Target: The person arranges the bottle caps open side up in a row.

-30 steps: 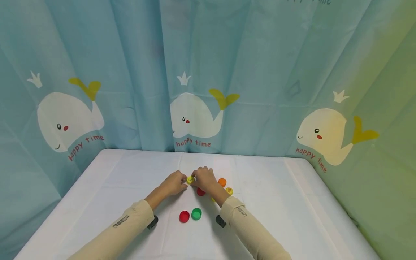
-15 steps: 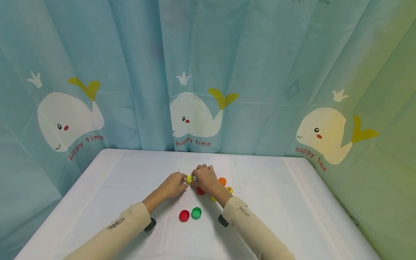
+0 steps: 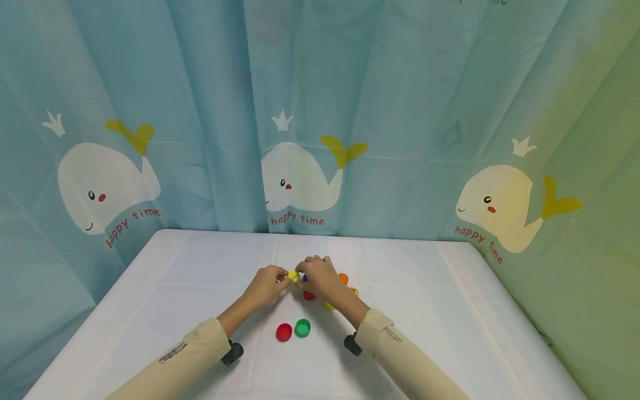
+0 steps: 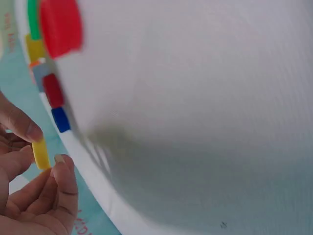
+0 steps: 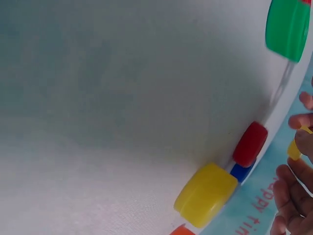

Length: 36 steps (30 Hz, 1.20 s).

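Both hands meet at the far middle of the table around a small round yellow cap [image 3: 293, 276], which has dark marks on its face. My left hand [image 3: 265, 286] pinches it from the left with thumb and fingertips. From the other side my right hand [image 3: 320, 278] holds it too, its thumb on the cap's edge in the left wrist view. The yellow cap [image 4: 41, 154] stands on edge there, lifted off the table. Under the right hand a blue cap [image 3: 305, 278] partly shows, beside a red cap [image 3: 309, 296].
Right of the hands lie an orange cap [image 3: 343, 279] and yellow caps [image 3: 354, 291], partly behind the right wrist. Nearer sit a hollow red cap [image 3: 284, 332] and a hollow green cap [image 3: 302, 328]. A whale-print curtain [image 3: 400, 183] hangs behind the white table [image 3: 425, 311].
The yellow cap has tilted slightly between the fingers. My right hand and forearm have shifted a little right, and the blue cap beneath now shows. The left fingertips have drawn together on the cap.
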Each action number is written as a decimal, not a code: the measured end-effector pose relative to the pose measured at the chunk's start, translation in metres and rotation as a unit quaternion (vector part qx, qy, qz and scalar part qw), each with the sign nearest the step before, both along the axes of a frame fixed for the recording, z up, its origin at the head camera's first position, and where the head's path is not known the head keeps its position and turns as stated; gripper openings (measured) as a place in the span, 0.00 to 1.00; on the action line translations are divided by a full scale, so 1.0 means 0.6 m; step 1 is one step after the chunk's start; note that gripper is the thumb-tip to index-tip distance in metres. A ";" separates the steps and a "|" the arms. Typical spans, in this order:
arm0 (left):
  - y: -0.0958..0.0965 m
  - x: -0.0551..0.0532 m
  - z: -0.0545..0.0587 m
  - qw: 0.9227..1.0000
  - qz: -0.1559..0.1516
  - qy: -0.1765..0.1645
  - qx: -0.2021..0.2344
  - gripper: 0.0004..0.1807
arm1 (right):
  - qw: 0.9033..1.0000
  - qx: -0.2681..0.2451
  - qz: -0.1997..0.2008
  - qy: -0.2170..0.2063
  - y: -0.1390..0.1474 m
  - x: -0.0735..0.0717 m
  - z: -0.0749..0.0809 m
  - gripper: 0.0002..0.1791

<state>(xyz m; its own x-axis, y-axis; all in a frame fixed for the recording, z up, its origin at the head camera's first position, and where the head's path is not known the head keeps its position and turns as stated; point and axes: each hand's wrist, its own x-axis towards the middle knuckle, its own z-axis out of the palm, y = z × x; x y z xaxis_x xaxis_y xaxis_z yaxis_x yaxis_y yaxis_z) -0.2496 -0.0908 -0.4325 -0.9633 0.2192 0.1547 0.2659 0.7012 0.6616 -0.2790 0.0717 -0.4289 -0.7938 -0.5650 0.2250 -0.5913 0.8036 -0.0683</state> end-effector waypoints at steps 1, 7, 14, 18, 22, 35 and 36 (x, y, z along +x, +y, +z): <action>0.000 0.002 0.001 1.000 0.004 -0.007 0.018 0.11 | 1.000 -0.005 0.003 -0.004 0.002 0.003 0.001 0.15; 0.007 0.017 0.011 0.993 0.019 -0.062 0.096 0.11 | 0.998 -0.047 0.022 -0.028 0.013 0.022 0.005 0.15; 0.018 0.039 0.020 0.987 0.017 -0.079 0.137 0.12 | 0.982 -0.149 0.048 -0.106 0.030 0.043 0.009 0.14; 0.020 0.044 0.022 0.983 0.023 -0.088 0.159 0.14 | 0.979 -0.168 0.046 -0.110 0.034 0.054 0.009 0.14; 0.022 0.050 0.021 0.981 0.018 -0.099 0.165 0.14 | 0.976 -0.178 0.054 -0.110 0.040 0.061 0.004 0.14; 0.028 0.074 0.026 0.980 -0.026 -0.102 0.169 0.14 | 0.903 -0.335 0.059 -0.263 0.073 0.070 -0.011 0.13; 0.028 0.075 0.027 0.980 -0.029 -0.102 0.170 0.14 | 0.900 -0.338 0.059 -0.268 0.074 0.072 -0.011 0.14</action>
